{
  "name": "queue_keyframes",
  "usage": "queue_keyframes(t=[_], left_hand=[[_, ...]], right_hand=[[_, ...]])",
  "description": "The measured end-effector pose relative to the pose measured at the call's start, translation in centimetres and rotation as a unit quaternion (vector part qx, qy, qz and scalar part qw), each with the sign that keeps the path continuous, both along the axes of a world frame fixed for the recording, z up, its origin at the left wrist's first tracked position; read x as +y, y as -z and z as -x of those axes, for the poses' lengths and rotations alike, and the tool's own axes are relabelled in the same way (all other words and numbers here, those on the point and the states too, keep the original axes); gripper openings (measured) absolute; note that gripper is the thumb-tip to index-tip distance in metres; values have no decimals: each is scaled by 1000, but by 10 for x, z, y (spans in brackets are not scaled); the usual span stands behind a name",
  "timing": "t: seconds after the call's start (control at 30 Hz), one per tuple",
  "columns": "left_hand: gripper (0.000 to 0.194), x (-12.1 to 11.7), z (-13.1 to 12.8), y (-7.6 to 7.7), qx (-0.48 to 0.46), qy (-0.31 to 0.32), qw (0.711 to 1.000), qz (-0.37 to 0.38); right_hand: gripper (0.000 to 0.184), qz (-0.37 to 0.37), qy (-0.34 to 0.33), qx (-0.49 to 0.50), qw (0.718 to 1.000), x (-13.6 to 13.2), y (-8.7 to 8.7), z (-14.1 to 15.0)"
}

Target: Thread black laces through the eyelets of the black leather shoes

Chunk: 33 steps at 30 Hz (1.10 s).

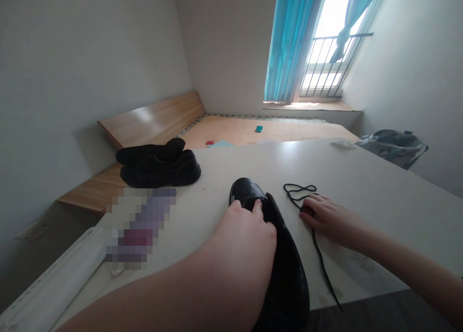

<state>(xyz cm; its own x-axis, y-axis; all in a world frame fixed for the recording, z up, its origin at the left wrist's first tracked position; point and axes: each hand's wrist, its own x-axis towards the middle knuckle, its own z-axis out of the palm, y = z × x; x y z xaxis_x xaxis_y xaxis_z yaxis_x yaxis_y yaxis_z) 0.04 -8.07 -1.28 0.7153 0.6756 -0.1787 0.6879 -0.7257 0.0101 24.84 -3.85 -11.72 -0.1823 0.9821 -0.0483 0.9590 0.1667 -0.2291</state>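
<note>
black leather shoe (287, 286): it lies on the white table (365, 187) in front of me, toe pointing away, its back end running toward me past the table's near edge, partly behind my forearm.

left hand (246, 238): closed around the shoe's upper near the toe, fingers curled over the top, so i have hold of it.

right hand (327, 216): half open, fingers lightly curved, resting on the table just beside the shoe.

black lace (320, 259): it loops on the table above my right fingers, passes beneath them and trails down over the table's edge. i cannot tell whether my fingers pinch it.

pair of black shoes (159, 166): stacked together on the table's far left, well apart from my hands.

blurred patch (139, 226): pixelated and unreadable, on the table to my left.

white paper (342, 144): lying at the far edge of the table.

wooden bed platform (253, 132): beyond the table, with a small teal item (258, 128) on it.

grey bag (392, 146): against the right wall.

blue curtain (289, 43): hanging at a barred window (321, 67).
</note>
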Motion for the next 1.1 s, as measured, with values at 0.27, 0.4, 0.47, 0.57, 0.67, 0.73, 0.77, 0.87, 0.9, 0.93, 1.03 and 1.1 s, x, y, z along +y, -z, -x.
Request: queue_keyframes(t=[0.27,0.4,0.47,0.57,0.67,0.73,0.77,0.87,0.9,0.93,1.03,1.1], left_hand=[[33,31,19,-32,-46,-81,994,59],[50,46,27,-38,-147,-155,976,-39],[44,54,32,-38,-177,-134,974,-39],[26,67,38,-41,-239,-79,960,120],[22,77,44,-51,-493,-130,835,208],[24,80,51,-61,-650,-167,702,237],[24,81,56,-65,-696,-175,651,247],[23,83,72,-74,-743,-204,598,223],[20,86,77,-74,-740,-214,601,211],[16,88,82,-73,-736,-224,609,192],[32,98,95,-70,-705,-262,651,104],[50,103,101,-68,-676,-290,674,61]], right_hand=[[31,198,-69,576,790,27,-69,47],[24,313,-172,617,701,32,-100,79],[19,335,-222,616,678,36,-106,88],[20,324,-236,653,643,44,-105,86],[31,303,-188,692,627,55,-96,65],[39,272,-144,708,636,64,-89,46],[42,246,-119,713,645,68,-85,37],[41,127,-44,732,668,82,-76,16],[40,87,-16,740,667,87,-73,11],[38,56,13,748,661,92,-69,5],[36,5,92,769,632,108,-56,-13],[38,-17,129,775,619,119,-45,-29]])
